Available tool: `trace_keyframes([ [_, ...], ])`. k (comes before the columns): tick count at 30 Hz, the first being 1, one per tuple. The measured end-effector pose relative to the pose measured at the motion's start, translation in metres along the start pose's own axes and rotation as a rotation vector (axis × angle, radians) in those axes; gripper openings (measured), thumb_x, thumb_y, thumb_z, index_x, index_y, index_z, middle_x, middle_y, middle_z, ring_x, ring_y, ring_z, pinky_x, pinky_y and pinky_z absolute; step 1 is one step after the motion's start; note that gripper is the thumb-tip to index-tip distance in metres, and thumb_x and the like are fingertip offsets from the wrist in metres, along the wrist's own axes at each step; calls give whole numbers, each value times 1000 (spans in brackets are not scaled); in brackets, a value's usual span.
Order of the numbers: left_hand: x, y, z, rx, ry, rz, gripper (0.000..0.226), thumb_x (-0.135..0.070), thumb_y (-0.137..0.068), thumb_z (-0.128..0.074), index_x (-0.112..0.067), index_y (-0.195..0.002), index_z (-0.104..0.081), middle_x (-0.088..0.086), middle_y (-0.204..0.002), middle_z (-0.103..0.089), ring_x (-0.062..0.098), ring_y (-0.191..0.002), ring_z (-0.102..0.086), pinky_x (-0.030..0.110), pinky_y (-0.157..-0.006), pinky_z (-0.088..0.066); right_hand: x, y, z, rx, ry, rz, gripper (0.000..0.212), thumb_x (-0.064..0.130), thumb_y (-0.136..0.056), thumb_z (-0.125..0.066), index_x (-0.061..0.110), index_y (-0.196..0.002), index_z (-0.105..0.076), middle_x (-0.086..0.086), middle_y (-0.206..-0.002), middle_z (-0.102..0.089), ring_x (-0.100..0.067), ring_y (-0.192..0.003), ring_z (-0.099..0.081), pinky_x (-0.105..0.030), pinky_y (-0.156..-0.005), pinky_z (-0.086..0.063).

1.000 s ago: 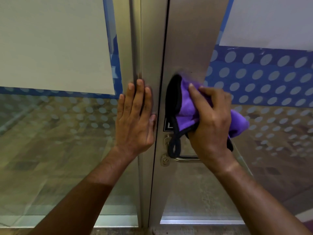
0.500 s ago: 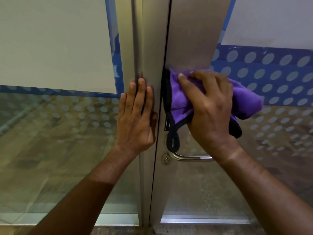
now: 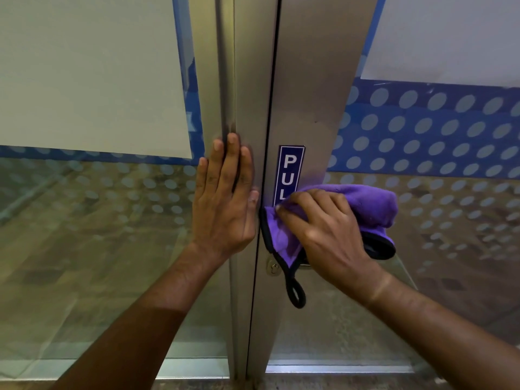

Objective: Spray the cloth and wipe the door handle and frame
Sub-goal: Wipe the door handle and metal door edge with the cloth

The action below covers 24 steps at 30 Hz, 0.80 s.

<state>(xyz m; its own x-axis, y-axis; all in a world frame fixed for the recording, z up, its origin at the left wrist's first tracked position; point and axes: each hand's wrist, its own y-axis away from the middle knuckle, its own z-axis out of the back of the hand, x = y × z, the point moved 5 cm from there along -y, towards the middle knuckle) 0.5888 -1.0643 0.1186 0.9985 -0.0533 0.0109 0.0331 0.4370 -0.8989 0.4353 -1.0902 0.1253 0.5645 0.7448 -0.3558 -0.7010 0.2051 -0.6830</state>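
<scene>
My right hand grips a bunched purple cloth with black trim and presses it against the brushed-metal door frame, just below a blue PULL sticker. The cloth's black loop hangs down past the lock cylinder. Only a short bit of the metal door handle shows under my right hand. My left hand lies flat, fingers straight, on the neighbouring metal frame post. No spray bottle is in view.
Glass door panels with frosted dots and a blue band flank the frames. Large white sheets cover the upper glass on both sides. A metal threshold strip runs along the bottom.
My right hand has wiped the cloth downward along the frame, uncovering the PULL sticker and hiding most of the handle. My left hand has stayed in place.
</scene>
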Motion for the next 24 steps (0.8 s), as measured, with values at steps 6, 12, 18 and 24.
trace_keyframes([
  [6, 1, 1, -3, 6, -14, -2, 62, -31, -102, -31, -4, -151, -5, -5, -162, 28, 18, -152, 20, 42, -125, 7, 11, -3, -5, -37, -32, -33, 26, 20, -95, -51, 17, -110, -72, -12, -110, -68, -31, -99, -57, -41, -81, -37],
  [12, 1, 1, -2, -6, -4, -4, 62, -29, -101, -32, -5, -151, -4, -4, -162, 28, 18, -152, 20, 41, -125, 7, -21, -3, 13, -122, -96, -211, 29, 15, -89, -65, 13, -117, -70, -21, -108, -64, -36, -98, -55, -44, -79, -39],
  [18, 2, 2, -2, -3, 15, -17, 93, -30, -94, -58, -13, -155, 11, -3, -162, 28, 19, -152, 20, 44, -125, 5, -15, -40, 22, -298, -92, -262, 29, 13, -91, -67, 8, -120, -68, -23, -111, -64, -37, -103, -52, -46, -82, -41],
  [24, 1, 2, -2, -11, -16, -9, 61, -31, -102, -30, -4, -151, -5, -4, -162, 27, 18, -152, 19, 41, -125, 7, -12, 14, 2, -5, -120, -132, 30, 17, -91, -54, 8, -115, -71, -19, -106, -65, -34, -98, -53, -43, -81, -40],
])
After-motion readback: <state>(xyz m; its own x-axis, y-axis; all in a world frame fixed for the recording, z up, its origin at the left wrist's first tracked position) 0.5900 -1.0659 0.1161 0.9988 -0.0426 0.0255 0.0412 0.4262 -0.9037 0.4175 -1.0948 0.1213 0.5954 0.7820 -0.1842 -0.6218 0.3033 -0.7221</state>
